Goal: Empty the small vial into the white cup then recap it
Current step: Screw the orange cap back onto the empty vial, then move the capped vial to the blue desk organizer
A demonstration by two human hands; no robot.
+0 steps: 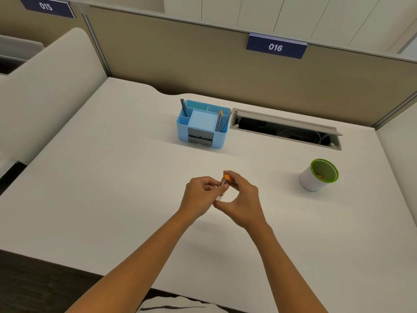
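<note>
Over the middle of the white desk I hold a small clear vial [222, 185] between both hands. My left hand [198, 195] pinches the vial's glass body. The fingers of my right hand [241, 197] are closed around its orange cap [226, 177], which sits on top of the vial. The vial's lower part is mostly hidden by my fingers. The white cup [310, 179], with a green rim and green inside, stands on the desk well to the right of my hands; something small and orange lies at its bottom.
A blue desk organizer [203, 125] with pens and pencils stands behind my hands. To its right an open cable slot [286, 129] is set into the desk. Beige partition walls close off the back and both sides.
</note>
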